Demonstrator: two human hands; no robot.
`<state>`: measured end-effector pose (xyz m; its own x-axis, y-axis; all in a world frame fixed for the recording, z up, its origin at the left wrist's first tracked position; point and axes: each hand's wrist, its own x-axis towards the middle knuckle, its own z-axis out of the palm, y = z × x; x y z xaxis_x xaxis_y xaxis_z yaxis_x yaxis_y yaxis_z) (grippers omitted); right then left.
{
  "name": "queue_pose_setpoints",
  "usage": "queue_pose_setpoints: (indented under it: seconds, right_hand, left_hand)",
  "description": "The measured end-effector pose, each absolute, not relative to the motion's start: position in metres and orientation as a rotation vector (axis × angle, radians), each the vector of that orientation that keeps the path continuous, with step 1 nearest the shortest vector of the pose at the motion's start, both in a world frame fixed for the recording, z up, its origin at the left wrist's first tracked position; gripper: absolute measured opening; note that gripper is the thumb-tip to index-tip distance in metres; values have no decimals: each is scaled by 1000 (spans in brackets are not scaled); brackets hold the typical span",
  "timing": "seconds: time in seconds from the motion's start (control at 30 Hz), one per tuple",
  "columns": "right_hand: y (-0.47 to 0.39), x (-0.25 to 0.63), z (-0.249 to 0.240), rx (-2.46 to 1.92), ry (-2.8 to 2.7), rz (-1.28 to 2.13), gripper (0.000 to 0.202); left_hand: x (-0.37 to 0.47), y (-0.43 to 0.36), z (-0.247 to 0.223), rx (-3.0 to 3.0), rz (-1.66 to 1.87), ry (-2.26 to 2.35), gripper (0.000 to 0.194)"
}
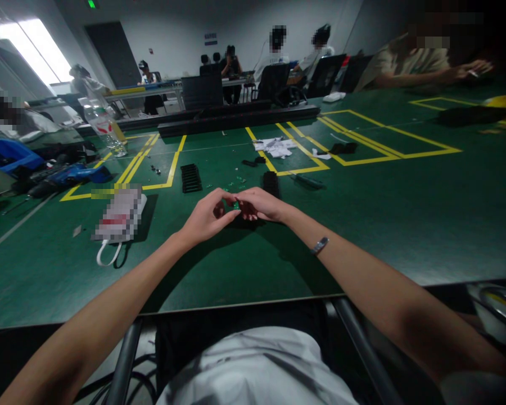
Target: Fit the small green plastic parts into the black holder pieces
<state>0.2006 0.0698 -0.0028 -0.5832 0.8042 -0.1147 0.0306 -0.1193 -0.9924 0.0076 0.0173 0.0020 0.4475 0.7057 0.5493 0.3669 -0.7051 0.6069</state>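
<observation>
Over the green table, my left hand and my right hand meet at the fingertips. Between them is a small green piece, possibly a circuit board, pinched by the fingers of both hands; its details are too small to make out. Just beyond my hands lie several small green pieces. A black slotted rack stands to the left of them. Another black slotted holder is right behind my right hand, partly hidden by it.
At left lie a pixelated pouch with a white strap, a blue power tool and a plastic bottle. Crumpled white paper and a dark-handled tool lie to the right. Several people sit farther back, one across the table at right.
</observation>
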Motion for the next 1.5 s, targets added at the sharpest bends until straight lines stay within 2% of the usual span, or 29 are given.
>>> queue_pose_setpoints:
  seconds: [1.1,1.5]
  right_hand:
    - [70,201,-4,-928,-1586,1768,36]
    - [71,200,-6,-825,-1528,1819,45]
  left_hand:
    - [8,17,2,2281,1155,906,26]
    - [7,18,3,2276,1178,922,24]
